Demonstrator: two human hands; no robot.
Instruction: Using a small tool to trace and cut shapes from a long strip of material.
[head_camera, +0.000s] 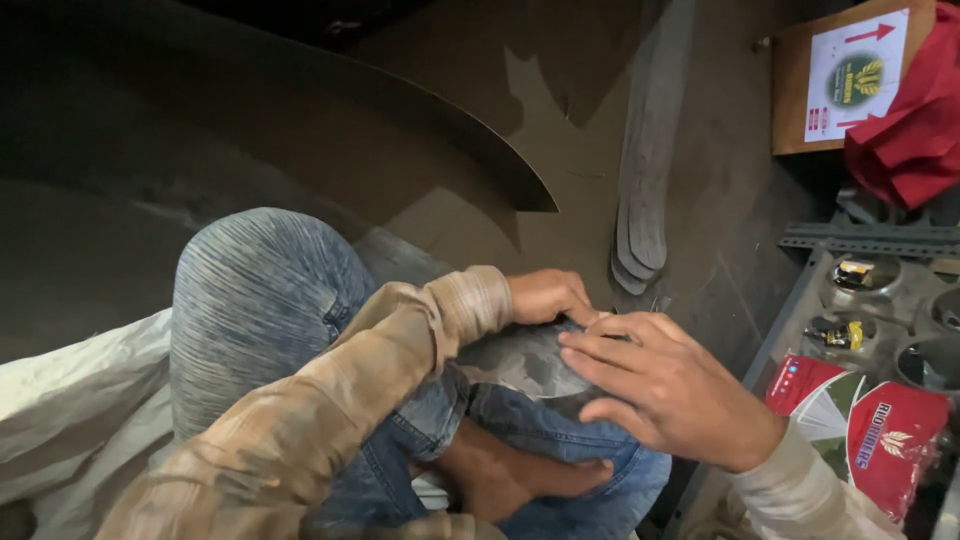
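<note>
Head cam looks down into a tight, dim spot w/ little open room. Biggest thing: a dark curved sheet (300, 130) of flat board or metal, its long arc edge sweeping from upper left to a sharp tip at centre. Behind it a brown wall (720, 200), rough and dusty, w/ a stack of long grey strips (645, 180) leaning on it, rounded ends fanned at the bottom. Knee in faded ribbed jeans (255, 300) fills mid-left; pale cloth (70, 400) lies beside it.

Right side is crowded: a grey metal rack (860, 240) w/ round cups, red printed bags (870, 420) below it, a red cloth (915, 120) and a brown box (800, 90) above.

Grey mottled piece (525, 360), thin, flat and curved at its edge, sits on the lap just above the jeans, between both hands. Left hand (545, 295) curls over its top edge, fingers closed on it, sleeve tan and worn. Right hand (665, 385) lies spread across its right part, fingers (600, 345) nearly flat and pressing on the surface rather than wrapped round it. A bare foot (510, 475) shows under the leg.
</note>
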